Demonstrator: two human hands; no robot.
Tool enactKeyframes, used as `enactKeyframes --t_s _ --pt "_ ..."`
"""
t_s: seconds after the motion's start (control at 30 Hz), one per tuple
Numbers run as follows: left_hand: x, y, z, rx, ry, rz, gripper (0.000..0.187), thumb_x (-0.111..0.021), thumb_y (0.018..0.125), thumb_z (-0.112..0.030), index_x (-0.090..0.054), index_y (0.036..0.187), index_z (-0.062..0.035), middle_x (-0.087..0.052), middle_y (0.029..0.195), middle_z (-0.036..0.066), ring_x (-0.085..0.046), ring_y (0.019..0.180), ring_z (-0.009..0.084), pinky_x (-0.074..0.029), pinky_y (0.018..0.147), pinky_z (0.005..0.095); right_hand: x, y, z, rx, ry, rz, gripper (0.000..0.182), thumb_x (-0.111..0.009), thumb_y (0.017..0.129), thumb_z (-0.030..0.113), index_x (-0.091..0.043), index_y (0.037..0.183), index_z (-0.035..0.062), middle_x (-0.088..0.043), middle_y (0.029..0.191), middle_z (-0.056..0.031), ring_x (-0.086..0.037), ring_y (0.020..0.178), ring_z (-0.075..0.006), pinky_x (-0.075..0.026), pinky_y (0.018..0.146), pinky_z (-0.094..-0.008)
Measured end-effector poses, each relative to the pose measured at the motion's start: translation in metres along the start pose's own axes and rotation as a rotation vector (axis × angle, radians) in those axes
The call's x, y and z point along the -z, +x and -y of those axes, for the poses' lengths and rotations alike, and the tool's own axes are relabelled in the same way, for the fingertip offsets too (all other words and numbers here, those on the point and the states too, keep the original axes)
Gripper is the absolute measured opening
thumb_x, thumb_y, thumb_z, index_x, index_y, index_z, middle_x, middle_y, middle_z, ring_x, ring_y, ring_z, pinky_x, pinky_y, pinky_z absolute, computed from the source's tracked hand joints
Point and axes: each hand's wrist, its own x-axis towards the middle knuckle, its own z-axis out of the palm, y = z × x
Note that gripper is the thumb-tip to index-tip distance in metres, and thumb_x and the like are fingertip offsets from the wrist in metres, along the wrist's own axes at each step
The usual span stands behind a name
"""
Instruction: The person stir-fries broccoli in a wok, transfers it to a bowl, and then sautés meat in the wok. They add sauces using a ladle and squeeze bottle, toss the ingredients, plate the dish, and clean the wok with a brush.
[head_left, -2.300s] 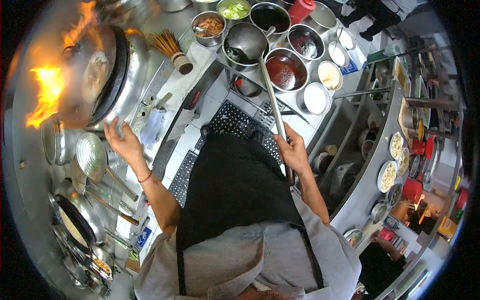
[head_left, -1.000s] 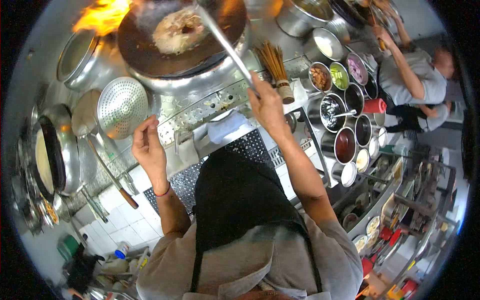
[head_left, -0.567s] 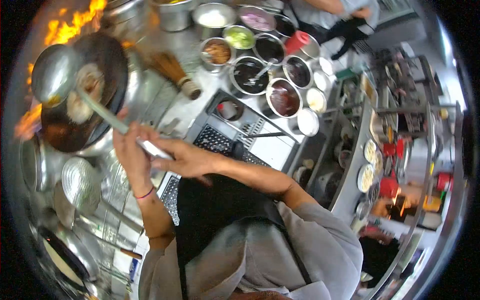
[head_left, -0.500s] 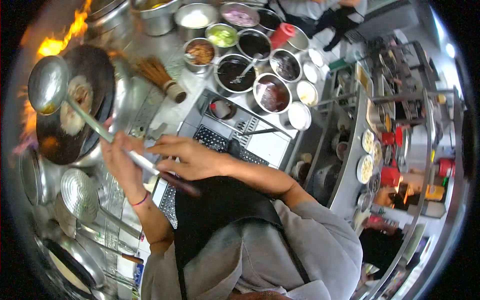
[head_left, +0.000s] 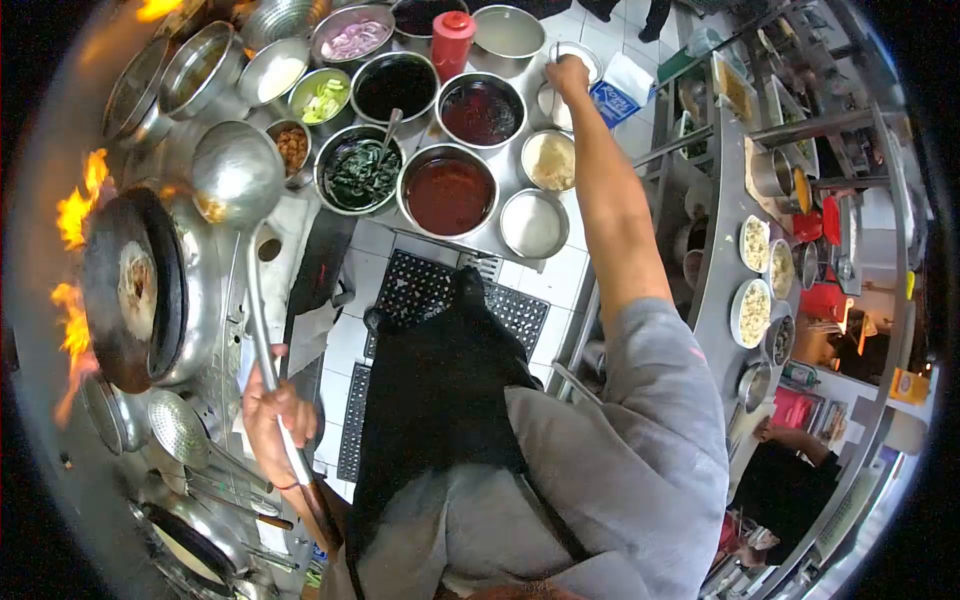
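Observation:
My left hand (head_left: 280,420) is closed around the long handle of a metal ladle (head_left: 238,175). The ladle's bowl hangs between the wok and the sauce containers, with a little brownish residue at its lower edge. My right arm stretches far forward, and my right hand (head_left: 568,80) is closed at a small white container (head_left: 590,58), on what looks like a thin utensil handle; its lower end is hidden. On the left, a dark wok (head_left: 110,290) holds a pale, whitish food (head_left: 137,285) with a brown middle, and flames rise around the rim.
Metal containers stand ahead, with red sauce (head_left: 450,195), dark leafy bits (head_left: 360,175), chopped greens (head_left: 325,98) and sliced onion (head_left: 352,40). A red bottle (head_left: 453,45) rises among them. A perforated skimmer (head_left: 180,428) lies left. Filled bowls (head_left: 752,312) line the right shelf; a person (head_left: 790,490) stands beyond.
My right hand has left the ladle's handle area and reached forward to the white container. The ladle has moved from over the wok toward the sauce containers, still in my left hand.

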Motion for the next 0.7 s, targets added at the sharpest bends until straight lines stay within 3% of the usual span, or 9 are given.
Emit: enactKeyframes --t_s 0.03,0.1,0.13,0.17,0.3,0.4,0.5,0.57,0.7 --pt "-0.010 0.001 0.004 0.029 -0.052 0.044 0.049 -0.056 0.085 -0.007 -0.042 0.130 0.0055 -0.039 0.047 0.000 -0.036 0.027 0.0104 -0.031 0.027 0.0262 -0.006 0.001 -0.005 0.071 0.133 -0.097 0.032 -0.062 0.077 0.028 -0.071 0.091 0.0016 -0.066 0.101 -0.0260 -0.064 0.095 -0.0412 -0.050 0.087 -0.0436" --pt "-0.027 0.003 0.009 0.079 -0.050 0.096 0.049 -0.056 0.085 -0.007 -0.041 0.131 0.0055 -0.038 0.046 0.001 -0.036 0.027 0.0110 -0.030 0.027 0.0261 0.009 -0.010 -0.006 0.151 0.186 -0.034 0.031 -0.060 0.079 0.032 -0.071 0.089 0.0044 -0.067 0.096 -0.0236 -0.064 0.093 -0.0401 -0.051 0.085 -0.0436" --pt "-0.035 0.001 0.010 0.099 -0.042 0.086 0.049 -0.056 0.085 -0.007 -0.041 0.131 0.0055 -0.038 0.046 0.001 -0.036 0.027 0.0110 -0.030 0.027 0.0261 0.017 -0.017 -0.014 0.305 0.188 -0.015 0.032 -0.058 0.082 0.034 -0.071 0.088 0.0057 -0.068 0.090 -0.0215 -0.065 0.089 -0.0392 -0.051 0.082 -0.0446" --pt "-0.045 0.002 0.011 0.147 -0.025 0.069 0.049 -0.055 0.086 -0.006 -0.040 0.131 0.0055 -0.038 0.046 0.001 -0.035 0.027 0.0113 -0.029 0.028 0.0260 0.036 -0.040 -0.013 0.406 0.087 -0.106 0.033 -0.059 0.084 0.035 -0.070 0.088 0.0039 -0.068 0.085 -0.0198 -0.065 0.085 -0.0392 -0.050 0.079 -0.0456" --pt "-0.058 0.012 0.025 0.256 0.017 0.106 0.049 -0.053 0.086 -0.007 -0.039 0.132 0.0049 -0.038 0.046 0.002 -0.034 0.027 0.0119 -0.030 0.029 0.0259 0.091 -0.135 -0.025 0.381 0.433 -0.089 0.025 -0.062 0.089 0.023 -0.069 0.086 -0.0001 -0.067 0.077 -0.0192 -0.066 0.069 -0.0276 -0.049 0.064 -0.0358" --pt "-0.077 0.021 0.027 0.318 0.071 0.112 0.049 -0.051 0.086 -0.007 -0.040 0.132 0.0049 -0.038 0.047 0.002 -0.034 0.028 0.0117 -0.031 0.029 0.0255 0.120 -0.185 -0.028 0.283 0.716 -0.086 0.022 -0.059 0.092 0.018 -0.068 0.089 -0.0016 -0.066 0.075 -0.0179 -0.064 0.065 -0.0242 -0.048 0.060 -0.0323" --pt "-0.093 0.031 0.028 0.357 0.131 0.112 0.049 -0.050 0.085 -0.007 -0.041 0.132 0.0052 -0.038 0.047 0.001 -0.034 0.028 0.0104 -0.031 0.030 0.0241 0.135 -0.222 -0.037 0.324 0.512 -0.129 0.022 -0.058 0.093 0.018 -0.066 0.094 -0.0022 -0.066 0.075 -0.0161 -0.064 0.066 -0.0266 -0.048 0.060 -0.0325" --pt "-0.103 0.037 0.028 0.379 0.173 0.101 0.050 -0.050 0.085 -0.007 -0.041 0.132 0.0053 -0.039 0.048 0.001 -0.034 0.029 0.0098 -0.031 0.030 0.0233 0.124 -0.231 -0.048 0.463 0.493 -0.198 0.019 -0.057 0.093 0.014 -0.066 0.094 -0.0023 -0.067 0.079 -0.0168 -0.065 0.068 -0.0279 -0.049 0.061 -0.0339" --pt "-0.119 0.046 0.025 0.354 0.190 0.151 0.054 -0.052 0.083 -0.008 -0.040 0.133 0.0063 -0.040 0.048 0.001 -0.034 0.029 0.0093 -0.033 0.031 0.0228 0.105 -0.240 -0.059 0.557 0.393 -0.018 0.011 -0.056 0.089 0.003 -0.064 0.093 -0.0027 -0.065 0.088 -0.0200 -0.064 0.079 -0.0341 -0.051 0.071 -0.0395"
